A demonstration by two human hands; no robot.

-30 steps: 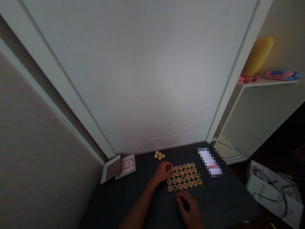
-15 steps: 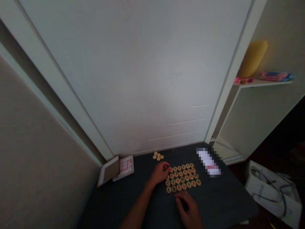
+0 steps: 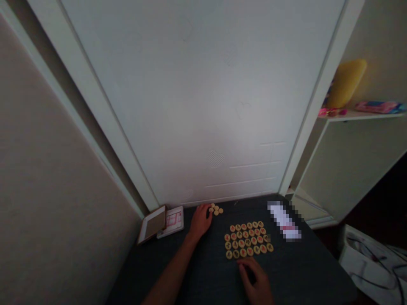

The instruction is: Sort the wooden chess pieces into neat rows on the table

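Round wooden xiangqi pieces point(image 3: 248, 242) with red and black characters lie in rows on the dark table. The front rows are full, while the back row begins farther right, leaving a gap at its left end. Near the wall is a small group of loose wooden discs point(image 3: 216, 208), plain on the sides that show. My left hand point(image 3: 201, 219) reaches to these, thumb apart from the fingers, its fingertips at the left discs. My right hand point(image 3: 257, 279) rests just below the front row, fingers curled and thumb near the index finger, with nothing visible between them.
A framed board point(image 3: 153, 225) and a white card or box with pink print point(image 3: 172, 221) lean at the left. A blurred-out white item point(image 3: 284, 221) lies at the right. Behind stands a white panel point(image 3: 203, 106); a white box with cables point(image 3: 370, 264) is beside the table.
My left hand has moved from the back-left corner of the rows to the loose discs near the wall. My right hand has stayed below the front row. The view has shifted slightly.
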